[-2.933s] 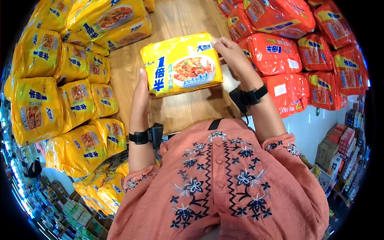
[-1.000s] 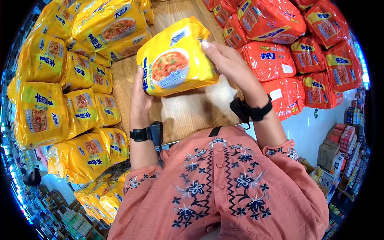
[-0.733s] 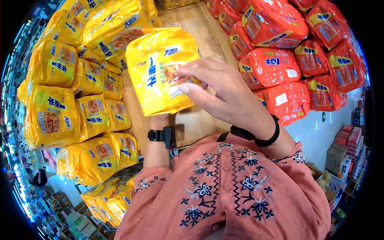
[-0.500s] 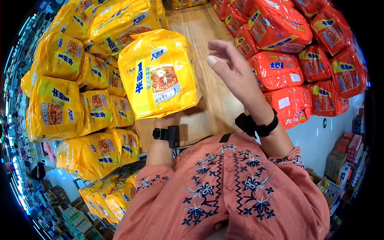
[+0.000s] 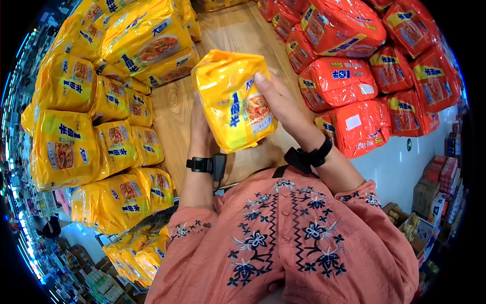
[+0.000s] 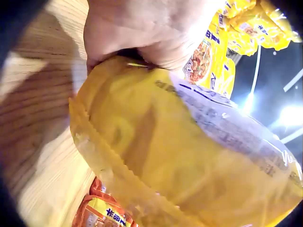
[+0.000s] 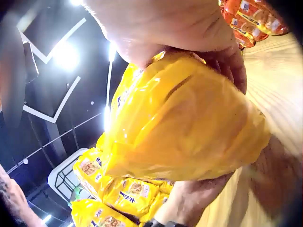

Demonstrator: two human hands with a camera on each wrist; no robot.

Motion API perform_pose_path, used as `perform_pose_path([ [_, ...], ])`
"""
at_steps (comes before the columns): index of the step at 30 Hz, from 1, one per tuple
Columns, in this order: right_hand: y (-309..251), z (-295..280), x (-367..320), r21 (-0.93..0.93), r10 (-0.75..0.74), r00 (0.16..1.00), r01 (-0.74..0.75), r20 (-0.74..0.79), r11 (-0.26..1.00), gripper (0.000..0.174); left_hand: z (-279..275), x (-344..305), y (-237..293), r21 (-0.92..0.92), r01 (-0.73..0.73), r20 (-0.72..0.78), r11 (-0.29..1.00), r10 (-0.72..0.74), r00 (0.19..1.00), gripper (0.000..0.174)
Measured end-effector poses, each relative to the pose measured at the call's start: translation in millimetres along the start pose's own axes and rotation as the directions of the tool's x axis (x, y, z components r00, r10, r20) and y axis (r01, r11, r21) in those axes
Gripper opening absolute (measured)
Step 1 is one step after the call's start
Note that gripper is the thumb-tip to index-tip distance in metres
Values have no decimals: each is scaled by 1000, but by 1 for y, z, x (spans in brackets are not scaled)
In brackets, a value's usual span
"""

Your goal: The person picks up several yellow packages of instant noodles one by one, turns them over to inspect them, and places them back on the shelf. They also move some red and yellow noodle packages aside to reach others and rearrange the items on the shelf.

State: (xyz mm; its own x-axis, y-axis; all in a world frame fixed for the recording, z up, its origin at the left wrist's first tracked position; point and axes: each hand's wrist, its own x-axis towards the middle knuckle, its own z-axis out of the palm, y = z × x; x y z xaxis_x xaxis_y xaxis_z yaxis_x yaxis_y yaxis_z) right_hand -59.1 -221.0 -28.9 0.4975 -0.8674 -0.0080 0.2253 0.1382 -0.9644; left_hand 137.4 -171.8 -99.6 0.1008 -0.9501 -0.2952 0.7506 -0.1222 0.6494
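A yellow noodle multipack (image 5: 234,99) is held tilted above the wooden shelf top (image 5: 238,35), its printed front facing up and to the right. My left hand (image 5: 201,130) holds it from behind and below, with most of its fingers hidden by the pack. My right hand (image 5: 277,101) grips the pack's right side, thumb on the front. In the left wrist view the pack (image 6: 189,156) fills the frame under my left hand (image 6: 142,28). In the right wrist view the pack (image 7: 184,127) sits under my right hand (image 7: 165,23).
Stacks of yellow noodle packs (image 5: 76,126) line the left of the shelf. Red-orange packs (image 5: 354,76) are piled along the right. A strip of bare wood runs between them. Shop shelves and boxes (image 5: 430,192) stand on the floor at the lower right.
Half a second ago my right hand was lifted off and open while the left held the pack alone. Now the right hand grips the pack again, and the pack has turned and shifted right.
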Motion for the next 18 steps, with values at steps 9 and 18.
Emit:
perform_pose_path([
  [9,26,0,4,-469,-121,986,55,-112,881,57,-38,-4,4,381,16,-118,925,31,993,59],
  [18,2,31,18,-571,23,999,-34,-26,820,60,-31,-102,22,552,-360,-29,752,448,893,61],
])
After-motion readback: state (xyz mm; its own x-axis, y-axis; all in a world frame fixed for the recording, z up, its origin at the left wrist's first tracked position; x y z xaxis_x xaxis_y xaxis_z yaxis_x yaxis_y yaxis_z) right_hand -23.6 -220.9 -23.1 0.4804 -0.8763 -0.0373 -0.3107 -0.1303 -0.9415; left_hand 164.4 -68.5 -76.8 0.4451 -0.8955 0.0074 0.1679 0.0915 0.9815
